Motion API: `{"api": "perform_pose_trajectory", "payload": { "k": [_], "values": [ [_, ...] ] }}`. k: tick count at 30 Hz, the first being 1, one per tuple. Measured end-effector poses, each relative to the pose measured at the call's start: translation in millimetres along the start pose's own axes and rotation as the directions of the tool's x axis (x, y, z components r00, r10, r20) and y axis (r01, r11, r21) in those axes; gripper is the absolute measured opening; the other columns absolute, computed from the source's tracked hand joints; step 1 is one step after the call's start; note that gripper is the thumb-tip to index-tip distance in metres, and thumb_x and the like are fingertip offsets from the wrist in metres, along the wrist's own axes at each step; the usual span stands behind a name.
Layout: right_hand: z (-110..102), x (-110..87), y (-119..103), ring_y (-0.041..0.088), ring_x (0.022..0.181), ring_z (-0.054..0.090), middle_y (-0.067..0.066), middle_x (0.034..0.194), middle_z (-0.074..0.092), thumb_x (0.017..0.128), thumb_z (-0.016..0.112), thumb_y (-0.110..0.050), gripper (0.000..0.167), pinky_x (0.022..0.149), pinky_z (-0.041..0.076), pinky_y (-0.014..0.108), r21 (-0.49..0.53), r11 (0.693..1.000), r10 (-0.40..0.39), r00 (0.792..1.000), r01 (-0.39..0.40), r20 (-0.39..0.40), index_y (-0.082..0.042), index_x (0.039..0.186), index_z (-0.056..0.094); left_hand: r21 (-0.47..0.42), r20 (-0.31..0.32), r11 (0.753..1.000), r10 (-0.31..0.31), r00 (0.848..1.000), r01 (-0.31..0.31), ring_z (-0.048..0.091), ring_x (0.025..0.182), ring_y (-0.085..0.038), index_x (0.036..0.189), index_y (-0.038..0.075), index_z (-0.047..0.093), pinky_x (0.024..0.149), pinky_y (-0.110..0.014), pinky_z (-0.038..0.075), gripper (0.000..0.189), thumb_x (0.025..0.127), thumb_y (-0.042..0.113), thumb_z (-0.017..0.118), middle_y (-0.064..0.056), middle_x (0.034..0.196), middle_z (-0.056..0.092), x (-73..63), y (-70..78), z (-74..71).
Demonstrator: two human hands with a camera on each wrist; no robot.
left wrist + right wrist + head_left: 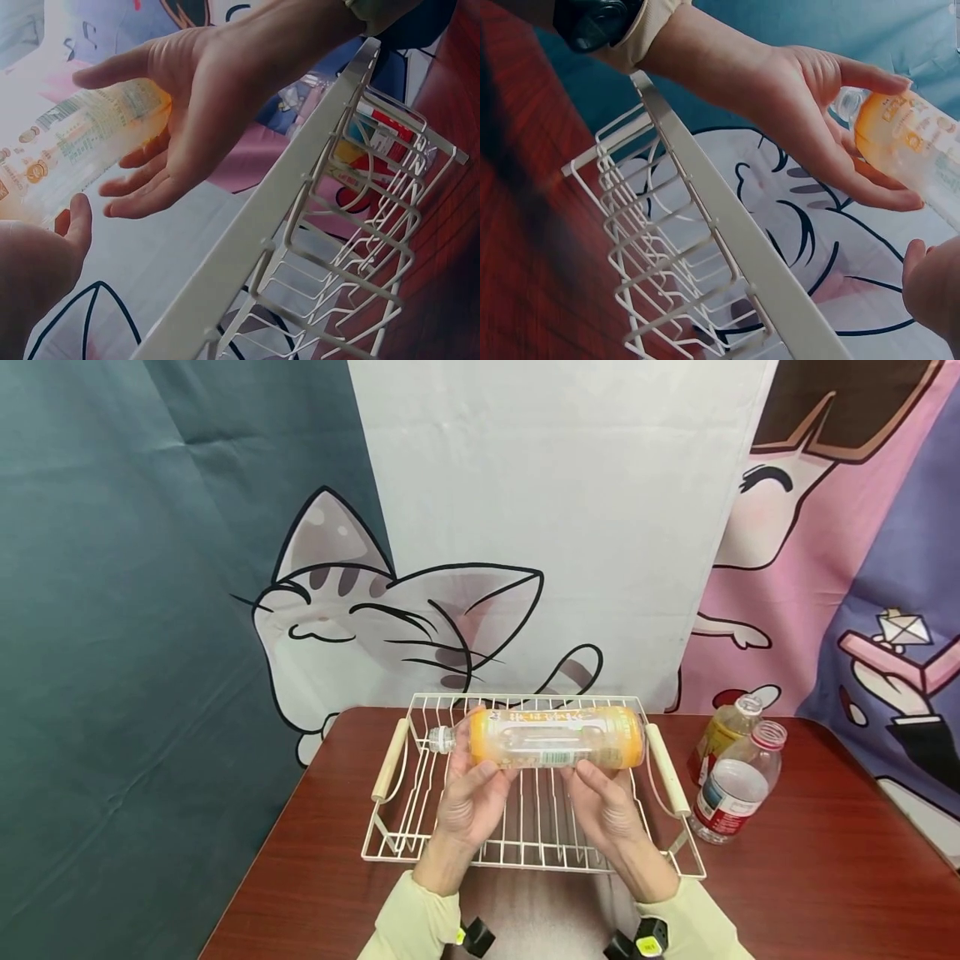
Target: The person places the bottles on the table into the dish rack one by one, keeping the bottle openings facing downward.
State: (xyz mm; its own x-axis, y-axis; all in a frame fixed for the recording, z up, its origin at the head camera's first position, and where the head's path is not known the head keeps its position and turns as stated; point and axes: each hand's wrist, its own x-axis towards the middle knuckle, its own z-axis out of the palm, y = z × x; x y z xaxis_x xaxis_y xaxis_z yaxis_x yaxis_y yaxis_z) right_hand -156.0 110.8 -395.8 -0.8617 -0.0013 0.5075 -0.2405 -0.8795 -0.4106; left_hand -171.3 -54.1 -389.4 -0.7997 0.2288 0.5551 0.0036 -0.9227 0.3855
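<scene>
A clear plastic bottle (555,739) with an orange-and-clear label lies level in the air above the white wire rack (517,863), its neck pointing left. My left hand (471,802) holds it near the neck end, thumb in front and fingers behind. At the base end my right hand (609,806) grips it likewise, the thumb on the near side. In the left wrist view the right hand (202,105) stands out, supporting the bottle's base. The right wrist view shows the left hand (802,105) by the neck. Parts of the fingers are hidden behind the bottle.
Two more plastic bottles stand right of the rack: one with a red-and-blue label (731,793), one with a yellow label (716,735) behind it. Pale handles (392,760) flank the rack on the reddish-brown table (300,843). A cartoon-print cloth (562,485) hangs behind.
</scene>
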Motion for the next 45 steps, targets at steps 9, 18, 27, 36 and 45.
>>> {"api": "perform_pose_trajectory", "payload": {
  "k": [9, 18, 27, 36, 45],
  "values": [
    [4.5, 2.5, 2.6, 0.018, 0.114, 0.057, 0.003, 0.120, 0.062, 0.082, 0.065, 0.016, 0.045, 0.105, 0.039, 0.036, 0.055, 0.998, -0.026, 0.998, 0.029, -0.061, -0.010, 0.119, 0.060, -0.016, 0.022, 1.000, -0.002, 1.000, 0.002, 0.049, 0.122, -0.025, 0.135, 0.019, 0.055, 0.104, -0.041, 0.041, 0.059, 0.083, -0.004, 0.071, -0.010, 0.137, 0.049, 1.0, -5.5, -0.5],
    [7.3, 4.9, 4.0, 0.019, 0.113, 0.058, 0.004, 0.116, 0.065, 0.080, 0.065, 0.018, 0.045, 0.109, 0.036, 0.034, 0.139, 0.987, -0.073, 0.995, 0.082, -0.073, -0.008, 0.116, 0.061, -0.046, 0.004, 0.999, -0.005, 1.000, 0.005, 0.048, 0.124, -0.025, 0.135, 0.018, 0.055, 0.105, -0.043, 0.040, 0.059, 0.082, -0.003, 0.072, -0.009, 0.135, 0.050, 1.7, -8.4, -0.2],
    [12.0, 9.5, 3.8, 0.020, 0.112, 0.058, 0.004, 0.114, 0.066, 0.078, 0.067, 0.020, 0.046, 0.108, 0.036, 0.035, 0.141, 0.984, -0.097, 0.991, 0.109, -0.089, -0.009, 0.114, 0.064, -0.060, -0.020, 0.998, -0.008, 1.000, 0.006, 0.047, 0.125, -0.024, 0.135, 0.018, 0.054, 0.106, -0.043, 0.039, 0.061, 0.081, -0.002, 0.074, -0.007, 0.135, 0.051, 3.5, -7.1, 3.0],
    [16.1, 13.6, 1.2, 0.021, 0.113, 0.058, 0.005, 0.116, 0.065, 0.078, 0.066, 0.020, 0.047, 0.107, 0.039, 0.038, 0.165, 0.981, -0.091, 0.993, 0.101, -0.071, -0.009, 0.115, 0.063, -0.020, -0.004, 0.999, -0.028, 1.000, 0.028, 0.044, 0.129, -0.025, 0.138, 0.019, 0.048, 0.110, -0.045, 0.033, 0.065, 0.081, 0.004, 0.075, -0.007, 0.138, 0.047, 2.8, -2.2, 1.7],
    [20.4, 19.6, -7.0, 0.021, 0.114, 0.058, 0.007, 0.118, 0.064, 0.081, 0.063, 0.021, 0.049, 0.106, 0.040, 0.038, 0.180, 0.976, -0.121, 0.992, 0.124, -0.025, -0.008, 0.120, 0.060, 0.056, 0.004, 0.998, -0.038, 0.999, 0.038, 0.046, 0.128, -0.024, 0.141, 0.016, 0.037, 0.108, -0.043, 0.037, 0.071, 0.083, 0.015, 0.078, -0.010, 0.139, 0.047, 1.1, 10.9, -2.7]
  ]
}}
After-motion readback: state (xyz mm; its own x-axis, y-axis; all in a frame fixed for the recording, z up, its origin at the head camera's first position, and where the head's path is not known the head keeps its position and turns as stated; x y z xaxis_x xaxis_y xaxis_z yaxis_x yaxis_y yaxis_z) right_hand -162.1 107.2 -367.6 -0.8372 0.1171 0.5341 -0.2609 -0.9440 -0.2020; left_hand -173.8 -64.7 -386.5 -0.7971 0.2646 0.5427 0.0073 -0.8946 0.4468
